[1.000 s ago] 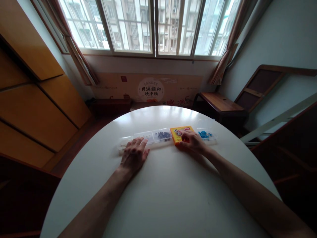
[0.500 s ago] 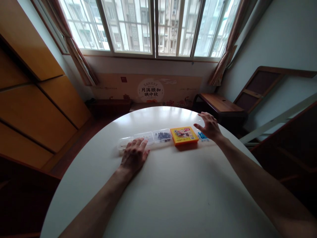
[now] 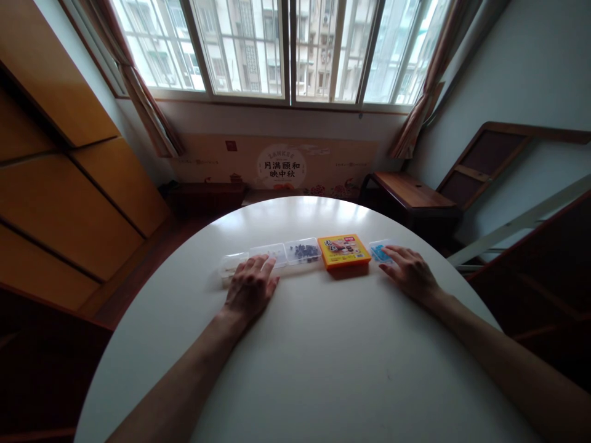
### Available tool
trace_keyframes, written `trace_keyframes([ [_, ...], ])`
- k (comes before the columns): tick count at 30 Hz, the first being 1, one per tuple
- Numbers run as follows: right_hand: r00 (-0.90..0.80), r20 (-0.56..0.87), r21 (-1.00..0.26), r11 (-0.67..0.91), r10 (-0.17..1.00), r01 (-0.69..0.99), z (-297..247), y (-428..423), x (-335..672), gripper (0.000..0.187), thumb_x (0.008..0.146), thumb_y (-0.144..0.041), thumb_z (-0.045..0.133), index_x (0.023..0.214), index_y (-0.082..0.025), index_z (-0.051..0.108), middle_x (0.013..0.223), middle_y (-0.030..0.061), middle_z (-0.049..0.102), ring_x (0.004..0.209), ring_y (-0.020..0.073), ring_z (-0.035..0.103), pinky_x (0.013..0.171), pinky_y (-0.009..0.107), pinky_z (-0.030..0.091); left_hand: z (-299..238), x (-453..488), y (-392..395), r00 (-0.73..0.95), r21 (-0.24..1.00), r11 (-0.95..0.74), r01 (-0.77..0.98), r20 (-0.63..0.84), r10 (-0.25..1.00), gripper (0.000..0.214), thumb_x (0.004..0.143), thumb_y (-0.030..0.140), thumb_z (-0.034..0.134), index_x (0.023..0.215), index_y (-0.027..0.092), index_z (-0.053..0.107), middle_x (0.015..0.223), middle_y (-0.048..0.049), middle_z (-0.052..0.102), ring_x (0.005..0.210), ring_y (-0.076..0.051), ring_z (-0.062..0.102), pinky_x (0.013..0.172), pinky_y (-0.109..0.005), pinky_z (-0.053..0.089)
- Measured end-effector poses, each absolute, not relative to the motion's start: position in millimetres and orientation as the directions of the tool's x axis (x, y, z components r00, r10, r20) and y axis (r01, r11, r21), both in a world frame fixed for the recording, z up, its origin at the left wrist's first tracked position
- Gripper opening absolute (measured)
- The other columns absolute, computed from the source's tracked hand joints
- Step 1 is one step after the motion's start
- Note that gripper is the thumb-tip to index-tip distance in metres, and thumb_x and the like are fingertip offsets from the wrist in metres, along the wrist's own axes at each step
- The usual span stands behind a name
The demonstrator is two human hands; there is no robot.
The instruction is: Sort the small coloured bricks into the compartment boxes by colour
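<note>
My left hand (image 3: pixel 249 286) lies palm down at the near edge of two clear plastic boxes, its fingers spread and partly over them. The left clear box (image 3: pixel 228 263) is partly hidden by it; beside that is a clear box (image 3: pixel 277 249) with small pale contents. Further right stand a clear box of small dark pieces (image 3: pixel 305 251) and a yellow-orange box (image 3: pixel 344 252) with a printed lid. My right hand (image 3: pixel 409 271) is open, fingers stretched over the clear box of blue pieces (image 3: pixel 379 251) at the row's right end. Whether its fingertips touch that box is unclear.
All the boxes stand in a row on a round white table (image 3: pixel 295 363). Beyond its far edge are a low wooden cabinet (image 3: pixel 410 191) on the right and a printed banner (image 3: pixel 341 157) under the window. Wooden cupboards (image 3: pixel 64 197) line the left wall.
My right hand has come down and nearer to me, from above and behind the blue pieces to the right side of their box. My left hand has stayed in place.
</note>
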State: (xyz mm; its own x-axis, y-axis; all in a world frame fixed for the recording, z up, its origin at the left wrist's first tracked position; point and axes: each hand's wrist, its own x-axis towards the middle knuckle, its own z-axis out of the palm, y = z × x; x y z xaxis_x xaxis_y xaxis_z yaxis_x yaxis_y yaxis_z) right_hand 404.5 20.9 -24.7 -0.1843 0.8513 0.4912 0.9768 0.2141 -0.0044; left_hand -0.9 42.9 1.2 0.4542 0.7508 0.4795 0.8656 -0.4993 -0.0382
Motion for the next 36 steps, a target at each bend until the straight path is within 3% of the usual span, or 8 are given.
trace_keyframes([
  [8, -0.201, 0.408, 0.018, 0.212, 0.891, 0.977, -20, 13, 408, 0.043, 0.093, -0.038, 0.041, 0.129, -0.021, 0.058, 0.130, 0.0103, 0.059, 0.115, 0.0291, 0.058, 0.088, 0.044, 0.052, 2, 3, 42, 0.455, -0.032, -0.499, 0.866, 0.464, 0.760, 0.035, 0.084, 0.023, 0.054, 0.118, 0.014, 0.059, 0.124, -0.0170, 0.060, 0.114, -0.032, 0.055, 0.093, -0.048, 0.046],
  [16, -0.170, 0.429, 0.044, 0.168, 0.887, 0.985, -25, 11, 398, 0.043, 0.093, -0.031, 0.039, 0.129, -0.017, 0.057, 0.131, 0.0128, 0.058, 0.116, 0.0296, 0.056, 0.094, 0.043, 0.049, 2, -1, 39, 0.465, -0.048, -0.503, 0.863, 0.466, 0.753, 0.036, 0.085, 0.024, 0.053, 0.119, 0.013, 0.058, 0.124, -0.0174, 0.059, 0.115, -0.033, 0.054, 0.093, -0.047, 0.046],
  [21, -0.140, 0.410, 0.061, 0.126, 0.901, 0.990, -19, 24, 393, 0.047, 0.090, -0.040, 0.046, 0.128, -0.015, 0.057, 0.129, 0.0167, 0.057, 0.114, 0.0335, 0.055, 0.093, 0.048, 0.047, 3, -5, 37, 0.465, -0.072, -0.491, 0.868, 0.464, 0.754, 0.036, 0.085, 0.024, 0.054, 0.119, 0.012, 0.057, 0.125, -0.0166, 0.059, 0.115, -0.032, 0.054, 0.093, -0.045, 0.045],
  [24, -0.126, 0.401, -0.012, 0.143, 0.908, 0.990, -10, 36, 388, 0.056, 0.086, -0.051, 0.051, 0.128, -0.015, 0.055, 0.129, 0.0173, 0.057, 0.116, 0.0348, 0.053, 0.094, 0.050, 0.044, 4, -7, 36, 0.468, -0.078, -0.492, 0.867, 0.463, 0.752, 0.035, 0.085, 0.024, 0.054, 0.118, 0.013, 0.057, 0.124, -0.0160, 0.059, 0.115, -0.032, 0.054, 0.093, -0.045, 0.045],
  [28, -0.234, 0.349, -0.136, 0.296, 0.907, 0.946, 2, 53, 369, 0.077, 0.078, -0.057, 0.061, 0.139, -0.015, 0.043, 0.139, 0.0174, 0.047, 0.126, 0.0326, 0.045, 0.103, 0.047, 0.039, 4, -7, 38, 0.468, -0.059, -0.502, 0.863, 0.466, 0.751, 0.035, 0.085, 0.024, 0.054, 0.118, 0.013, 0.057, 0.124, -0.0166, 0.059, 0.115, -0.032, 0.054, 0.094, -0.046, 0.045],
  [33, -0.400, 0.176, -0.186, 0.429, 0.899, 0.884, 11, 80, 336, 0.098, 0.064, -0.058, 0.074, 0.147, -0.025, 0.032, 0.152, 0.0135, 0.030, 0.140, 0.0351, 0.025, 0.111, 0.050, 0.027, 2, -7, 39, 0.465, -0.053, -0.502, 0.863, 0.468, 0.752, 0.036, 0.085, 0.024, 0.054, 0.119, 0.013, 0.057, 0.124, -0.0164, 0.059, 0.115, -0.032, 0.054, 0.094, -0.046, 0.045],
  [36, -0.441, 0.041, -0.208, 0.440, 0.896, 0.874, 15, 94, 323, 0.100, 0.063, -0.050, 0.075, 0.148, -0.025, 0.029, 0.152, 0.0133, 0.029, 0.141, 0.0367, 0.021, 0.112, 0.050, 0.023, 3, -7, 40, 0.471, -0.070, -0.499, 0.864, 0.465, 0.750, 0.036, 0.085, 0.024, 0.055, 0.119, 0.013, 0.057, 0.124, -0.0160, 0.059, 0.114, -0.031, 0.054, 0.094, -0.045, 0.045],
])
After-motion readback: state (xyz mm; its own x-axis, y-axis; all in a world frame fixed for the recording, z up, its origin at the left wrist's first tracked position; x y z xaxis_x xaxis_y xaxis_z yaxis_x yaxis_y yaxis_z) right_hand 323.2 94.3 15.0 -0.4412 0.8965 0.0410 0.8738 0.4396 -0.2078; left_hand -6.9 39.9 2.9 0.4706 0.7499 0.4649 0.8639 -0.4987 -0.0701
